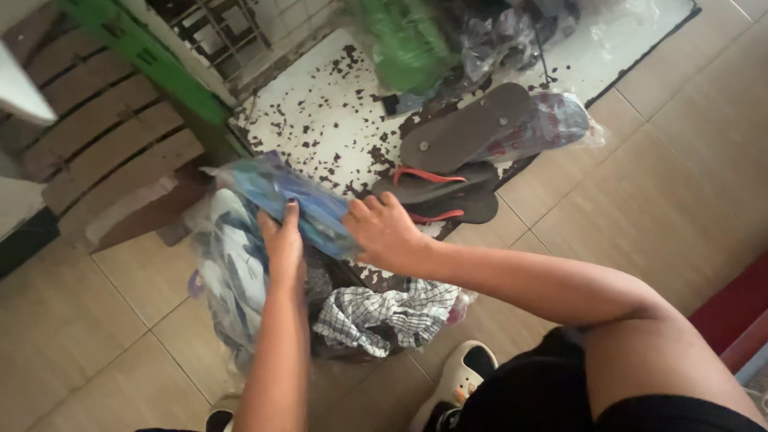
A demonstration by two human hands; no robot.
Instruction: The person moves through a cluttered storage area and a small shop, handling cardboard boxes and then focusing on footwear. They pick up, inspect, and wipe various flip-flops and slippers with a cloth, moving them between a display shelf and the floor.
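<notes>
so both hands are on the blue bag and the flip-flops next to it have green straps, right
Not quite: the straps are red, not green, as the head view shows. The rest holds: the left hand and right hand are both on the blue bag, with the dark flip-flops lying just beside it.

head view, looking down — left hand (284, 240) and right hand (384, 232) both grip a blue plastic-wrapped bundle (292, 196) above a checked cloth (384, 316); far right, dark flip-flops with red straps (440, 196) lie on a speckled white board (320, 112) — tiled floor (640, 184) around.
</notes>
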